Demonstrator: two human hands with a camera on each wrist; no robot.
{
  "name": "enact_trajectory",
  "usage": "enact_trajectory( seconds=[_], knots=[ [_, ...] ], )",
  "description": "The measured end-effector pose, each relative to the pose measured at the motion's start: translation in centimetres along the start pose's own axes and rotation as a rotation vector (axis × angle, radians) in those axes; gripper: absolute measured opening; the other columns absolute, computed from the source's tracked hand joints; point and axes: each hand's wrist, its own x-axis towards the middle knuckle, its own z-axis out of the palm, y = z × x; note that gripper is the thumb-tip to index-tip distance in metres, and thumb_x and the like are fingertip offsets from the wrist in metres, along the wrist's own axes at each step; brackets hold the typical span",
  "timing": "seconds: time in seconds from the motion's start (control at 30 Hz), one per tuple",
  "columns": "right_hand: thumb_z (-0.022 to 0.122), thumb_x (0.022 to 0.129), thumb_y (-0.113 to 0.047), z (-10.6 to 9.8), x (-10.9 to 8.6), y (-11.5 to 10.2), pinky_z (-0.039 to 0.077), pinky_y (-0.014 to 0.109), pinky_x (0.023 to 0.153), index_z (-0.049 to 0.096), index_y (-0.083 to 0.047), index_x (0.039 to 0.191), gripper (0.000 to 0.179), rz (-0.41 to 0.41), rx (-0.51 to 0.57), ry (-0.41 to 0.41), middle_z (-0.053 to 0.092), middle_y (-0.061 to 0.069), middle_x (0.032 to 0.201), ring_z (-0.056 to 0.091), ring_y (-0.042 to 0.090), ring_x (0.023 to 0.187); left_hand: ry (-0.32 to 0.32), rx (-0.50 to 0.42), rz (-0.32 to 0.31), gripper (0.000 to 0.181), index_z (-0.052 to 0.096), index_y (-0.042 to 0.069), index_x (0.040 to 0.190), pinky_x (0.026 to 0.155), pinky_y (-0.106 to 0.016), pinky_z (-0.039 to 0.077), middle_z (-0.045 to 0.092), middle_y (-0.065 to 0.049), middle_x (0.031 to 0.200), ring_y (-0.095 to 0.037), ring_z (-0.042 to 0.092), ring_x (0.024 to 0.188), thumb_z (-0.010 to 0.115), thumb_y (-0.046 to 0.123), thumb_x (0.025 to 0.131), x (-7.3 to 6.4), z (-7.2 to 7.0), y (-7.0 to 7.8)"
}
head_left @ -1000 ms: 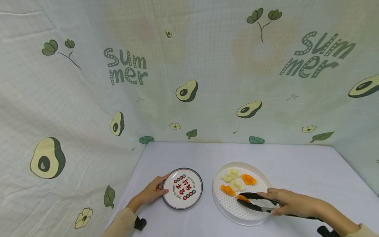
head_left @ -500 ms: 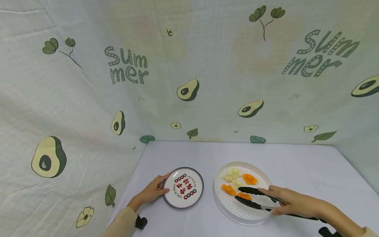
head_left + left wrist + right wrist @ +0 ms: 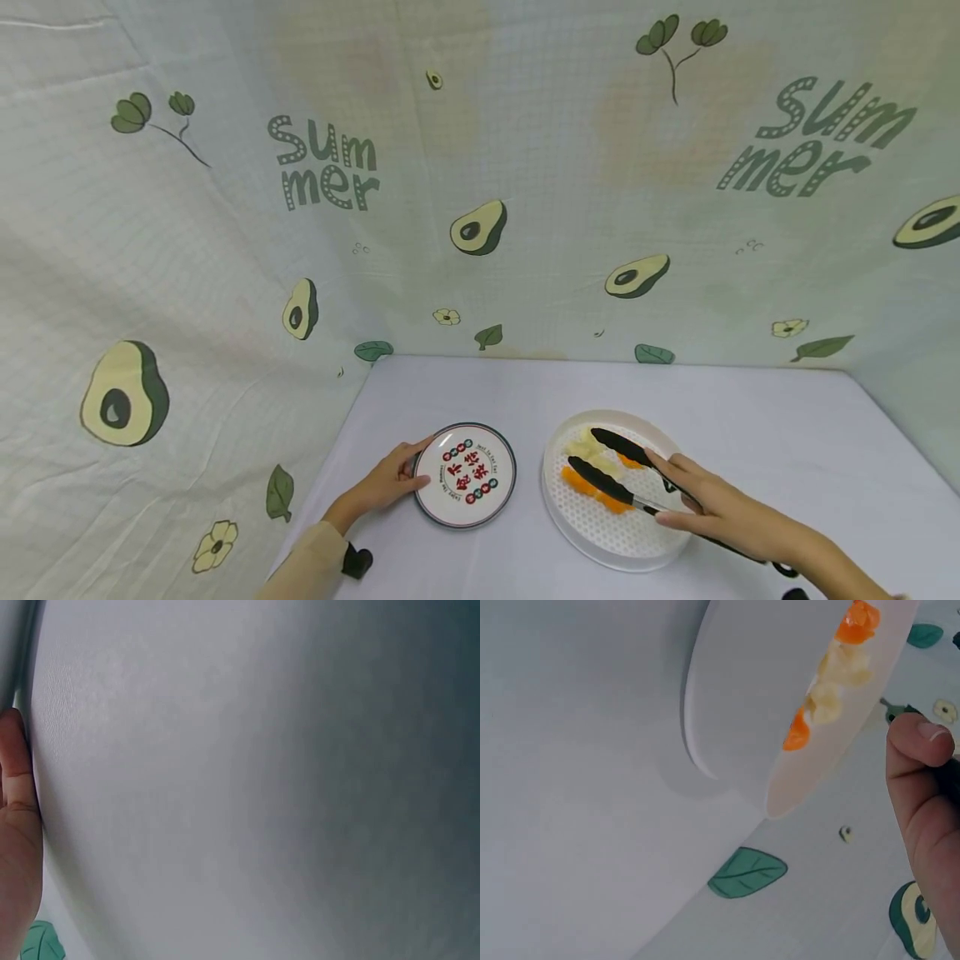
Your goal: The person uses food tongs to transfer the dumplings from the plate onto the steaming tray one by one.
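In the head view my left hand (image 3: 384, 479) pinches the left edge of a small round plate (image 3: 465, 477) with red lettering, thumb over its rim. My right hand (image 3: 708, 498) grips tongs (image 3: 600, 477) with black tips. Their arms are spread, the tips overlapping several pale yellow dumpling-like pieces (image 3: 588, 442) on a white round tray (image 3: 622, 542) with a dimpled surface. Orange pieces (image 3: 576, 481) of similar shape lie near the tips, partly hidden by the tongs. The right wrist view shows curled fingers (image 3: 922, 772) and the tray's side (image 3: 742, 697).
A white-covered table (image 3: 525, 392) bears both dishes, with a gap between them. Behind and to the left hangs a pale cloth (image 3: 525, 167) printed with avocados, leaves and lettering.
The tongs first held the front orange piece, then parted from it. They have since moved up and left over the pale pieces, spread wider. The left hand and plate stay put.
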Motion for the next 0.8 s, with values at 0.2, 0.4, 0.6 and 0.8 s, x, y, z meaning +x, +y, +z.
enact_trajectory(
  seconds=[0.2, 0.4, 0.6, 0.8],
  knots=[
    [0.068, 0.095, -0.040, 1.5, 1.3, -1.4, 0.051, 0.031, 0.073, 0.026, 0.000, 0.156, 0.084, 0.074, -0.080, 0.027, 0.045, 0.009, 0.125, 0.056, 0.012, 0.092, 0.006, 0.004, -0.007, 0.069, 0.041, 0.016, 0.154, 0.065, -0.023, 0.039, 0.043, -0.003, 0.099, -0.014, 0.043, 0.079, 0.072, 0.028, 0.093, 0.0, -0.1, 0.0],
    [0.067, 0.092, -0.050, 2.6, 3.3, -2.8, 0.050, 0.056, 0.085, 0.019, -0.006, 0.159, 0.094, 0.114, -0.062, -0.001, 0.035, 0.024, 0.145, 0.053, 0.039, 0.117, 0.000, -0.014, -0.005, 0.069, 0.041, 0.014, 0.153, 0.065, -0.023, 0.038, 0.044, -0.005, 0.099, -0.015, 0.042, 0.078, 0.072, 0.026, 0.093, -0.1, -0.1, 0.0],
    [0.067, 0.090, -0.056, 3.9, 5.4, -4.4, 0.049, 0.036, 0.077, 0.024, -0.005, 0.158, 0.095, 0.082, -0.120, 0.040, 0.043, 0.005, 0.123, 0.052, 0.018, 0.096, 0.006, -0.017, -0.006, 0.068, 0.041, 0.014, 0.153, 0.065, -0.023, 0.038, 0.044, -0.004, 0.100, -0.014, 0.043, 0.078, 0.072, 0.026, 0.093, -0.1, 0.0, 0.1],
    [0.065, 0.086, -0.066, 5.7, 7.7, -6.2, 0.048, 0.032, 0.078, 0.026, -0.004, 0.157, 0.102, 0.118, -0.075, 0.064, 0.042, 0.001, 0.117, 0.050, 0.014, 0.093, 0.004, -0.015, -0.003, 0.069, 0.041, 0.015, 0.154, 0.065, -0.023, 0.039, 0.044, -0.004, 0.101, -0.013, 0.043, 0.078, 0.072, 0.027, 0.093, -0.1, -0.1, 0.0]
  ],
)
